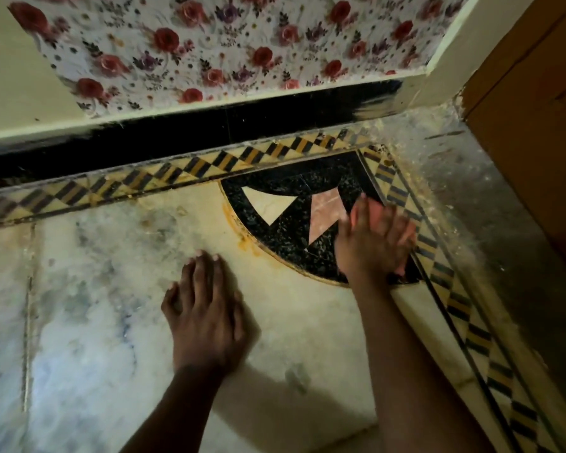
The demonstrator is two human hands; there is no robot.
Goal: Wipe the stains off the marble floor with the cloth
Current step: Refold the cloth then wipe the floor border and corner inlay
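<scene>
The right hand (374, 238) is pressing flat on a pinkish cloth (378, 212) over the dark corner inlay (288, 233) at far right, wiping, while the left hand (206, 308) is resting open and empty on the marble floor (111, 289); next, probably, the orange stain (234, 223) ringing the inlay's left edge.

Head camera looks steeply down (close) at marble floor (291, 322)

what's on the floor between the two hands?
Head view: only bare pale marble and the black inlay's curved, orange-stained edge lie between left hand and right hand.
</scene>
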